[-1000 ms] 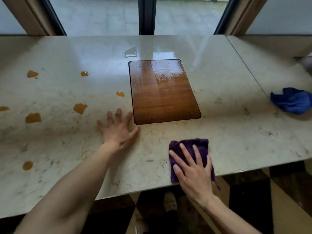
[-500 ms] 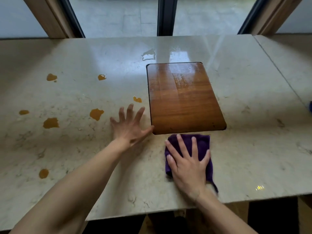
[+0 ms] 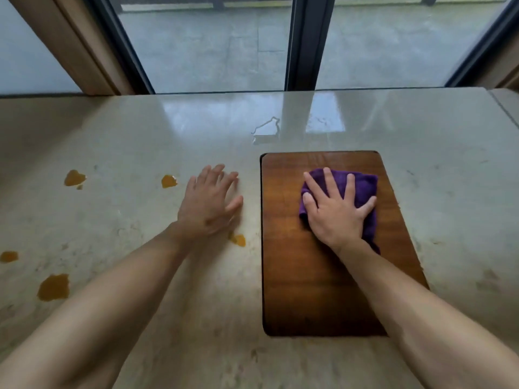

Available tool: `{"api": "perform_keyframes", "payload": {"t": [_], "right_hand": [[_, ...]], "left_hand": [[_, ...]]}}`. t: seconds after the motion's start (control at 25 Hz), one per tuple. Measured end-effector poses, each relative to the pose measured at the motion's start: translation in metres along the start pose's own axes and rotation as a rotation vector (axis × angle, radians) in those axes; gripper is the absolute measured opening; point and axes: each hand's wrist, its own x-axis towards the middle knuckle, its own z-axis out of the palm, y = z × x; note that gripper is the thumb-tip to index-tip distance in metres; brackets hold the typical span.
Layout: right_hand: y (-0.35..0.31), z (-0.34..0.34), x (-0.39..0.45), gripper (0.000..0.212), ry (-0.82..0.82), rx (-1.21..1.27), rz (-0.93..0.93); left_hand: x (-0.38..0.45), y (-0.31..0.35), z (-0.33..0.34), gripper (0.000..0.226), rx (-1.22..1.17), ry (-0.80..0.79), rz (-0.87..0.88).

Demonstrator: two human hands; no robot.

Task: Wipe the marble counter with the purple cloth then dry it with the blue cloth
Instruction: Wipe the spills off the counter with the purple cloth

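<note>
The right hand (image 3: 335,213) lay flat, fingers spread wide, pressing the purple cloth (image 3: 354,189) onto the upper part of the wooden board (image 3: 323,290) at right of centre. The left hand (image 3: 209,204) rested open, holding nothing, on the marble surface (image 3: 126,136) just left of the board.

The risk, as I judged it, was missed mess: the orange spills (image 3: 53,287) at left and the clear puddle (image 3: 265,131) above the board sat untouched, one orange spot (image 3: 238,240) just beside the left wrist, which could smear it. The blue cloth was out of view.

Half a second earlier the cloth sat on marble below the board's near edge; it had since travelled up onto the wood.
</note>
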Motion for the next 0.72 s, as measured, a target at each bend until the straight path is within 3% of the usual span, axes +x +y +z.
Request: {"api": "perform_keyframes", "payload": {"t": [0.4, 0.72], "right_hand": [[-0.024, -0.039, 0.23, 0.05, -0.049, 0.05, -0.055], [-0.076, -0.038, 0.273, 0.047, -0.093, -0.034, -0.392]], "left_hand": [[0.026, -0.002, 0.006, 0.06, -0.035, -0.018, -0.059], [0.024, 0.0, 0.003, 0.064, -0.087, -0.047, -0.084]]}}
